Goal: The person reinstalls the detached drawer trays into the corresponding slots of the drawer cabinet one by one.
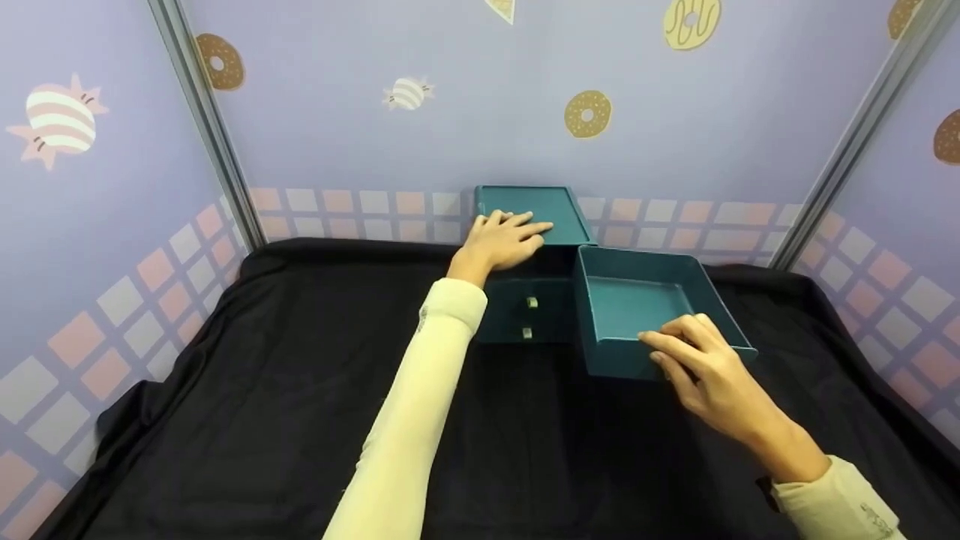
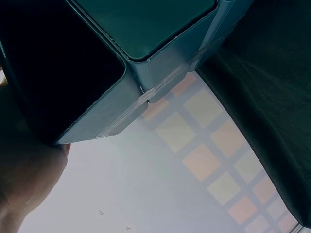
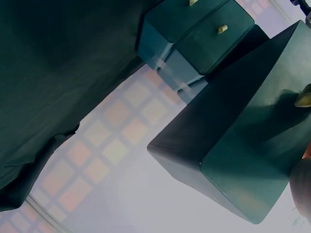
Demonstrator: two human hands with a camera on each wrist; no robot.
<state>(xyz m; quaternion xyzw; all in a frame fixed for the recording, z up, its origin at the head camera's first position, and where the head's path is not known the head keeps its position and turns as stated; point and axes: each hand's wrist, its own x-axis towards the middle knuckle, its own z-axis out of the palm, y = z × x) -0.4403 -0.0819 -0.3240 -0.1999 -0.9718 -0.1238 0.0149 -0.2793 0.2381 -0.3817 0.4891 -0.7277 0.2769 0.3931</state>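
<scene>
A small teal drawer cabinet (image 1: 574,217) stands against the back wall, its top slot dark and without a drawer. My left hand (image 1: 501,241) rests on the cabinet's top with the fingers spread. Right of the cabinet, a teal drawer (image 1: 637,300) is out of its slot, with nothing inside. My right hand (image 1: 709,375) grips this drawer at its front rim, fingers curled over the edge and thumb before the front panel. The drawer's pale knob (image 3: 303,97) shows in the right wrist view, close to the fingers.
Lower drawers with small pale knobs (image 1: 532,302) sit closed in the cabinet. A black cloth (image 1: 247,420) covers the table and folds up along its edges. Patterned purple wall panels (image 1: 315,112) with metal posts (image 1: 206,120) enclose the back and sides.
</scene>
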